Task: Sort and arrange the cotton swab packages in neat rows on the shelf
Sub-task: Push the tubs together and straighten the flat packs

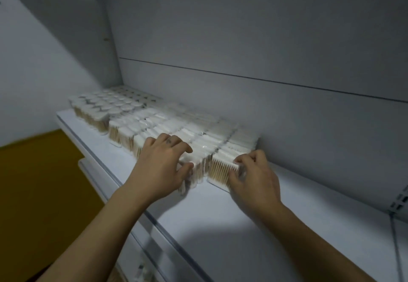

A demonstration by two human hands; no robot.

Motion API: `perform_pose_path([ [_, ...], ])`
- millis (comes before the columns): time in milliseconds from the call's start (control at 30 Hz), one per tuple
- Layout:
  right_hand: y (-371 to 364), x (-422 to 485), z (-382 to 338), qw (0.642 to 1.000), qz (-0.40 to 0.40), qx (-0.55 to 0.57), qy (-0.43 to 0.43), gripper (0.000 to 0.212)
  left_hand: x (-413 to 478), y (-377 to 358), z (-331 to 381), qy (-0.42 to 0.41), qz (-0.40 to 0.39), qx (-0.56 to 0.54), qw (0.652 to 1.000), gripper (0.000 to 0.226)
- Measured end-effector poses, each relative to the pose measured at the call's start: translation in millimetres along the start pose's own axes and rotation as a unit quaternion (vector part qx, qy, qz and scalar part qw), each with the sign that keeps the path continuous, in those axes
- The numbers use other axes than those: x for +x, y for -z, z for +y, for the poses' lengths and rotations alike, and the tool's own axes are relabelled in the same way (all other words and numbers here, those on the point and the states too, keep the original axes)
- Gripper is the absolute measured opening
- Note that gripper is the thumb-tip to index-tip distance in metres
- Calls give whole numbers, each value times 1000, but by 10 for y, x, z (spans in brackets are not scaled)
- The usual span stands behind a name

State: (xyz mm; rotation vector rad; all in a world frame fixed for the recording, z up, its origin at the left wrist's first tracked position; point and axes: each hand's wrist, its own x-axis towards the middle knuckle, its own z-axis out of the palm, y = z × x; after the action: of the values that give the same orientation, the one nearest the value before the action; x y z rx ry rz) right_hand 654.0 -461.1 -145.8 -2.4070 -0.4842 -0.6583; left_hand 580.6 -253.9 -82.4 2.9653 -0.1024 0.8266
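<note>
Cotton swab packages (154, 124): flat-sided clear plastic packs, glossy film, white cotton tips massed on top, pale wooden sticks showing through the front faces. They stand in close rows, packs touching, on the white shelf (220, 220), from its far left end to about its middle and back towards the rear panel. The rows nearest the hands are blurred.

End package (220, 169): front of the rightmost row, base on the shelf, stick side facing forward.

Right hand (254, 178): fingers curled, pinching the right edge of the end package.

Left hand (163, 162): fingers bent over the tops of the front packs of the next rows, thumb pressed on their front face. The hands are apart, one row's width between them.

Shelf surface smooth, matt, with a clear plastic strip (154, 222) along the front edge. Rear panel (265, 38) plain grey-white, one horizontal seam. Slotted metal upright (399, 200) at right. A lower shelf (95, 171) projects beneath. Floor (39, 171) mustard-brown. Lighting dim.
</note>
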Motion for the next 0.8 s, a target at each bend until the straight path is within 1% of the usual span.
perform_pose_path([
  [100,18,3,-10,1000,-14,-17,15,28,-47,2,-52,3,-4,1,1000,32],
  [267,42,8,-5,1000,-3,-14,20,38,-143,25,-228,13,-49,-23,998,50],
  [367,58,8,-19,999,-2,-18,28,45,-188,-26,-290,25,-44,-40,998,53],
  [467,112,22,-56,999,9,-9,35,53,-198,-92,-309,21,-28,-60,998,47],
  [567,220,60,-115,999,4,-2,41,55,-185,-137,-345,10,-34,-67,997,37],
  [667,348,100,-202,999,21,4,41,53,-158,-158,-403,-12,-41,-47,998,26],
  [800,437,107,-373,998,46,1,47,45,-133,-198,-426,-32,-32,-36,998,27],
])
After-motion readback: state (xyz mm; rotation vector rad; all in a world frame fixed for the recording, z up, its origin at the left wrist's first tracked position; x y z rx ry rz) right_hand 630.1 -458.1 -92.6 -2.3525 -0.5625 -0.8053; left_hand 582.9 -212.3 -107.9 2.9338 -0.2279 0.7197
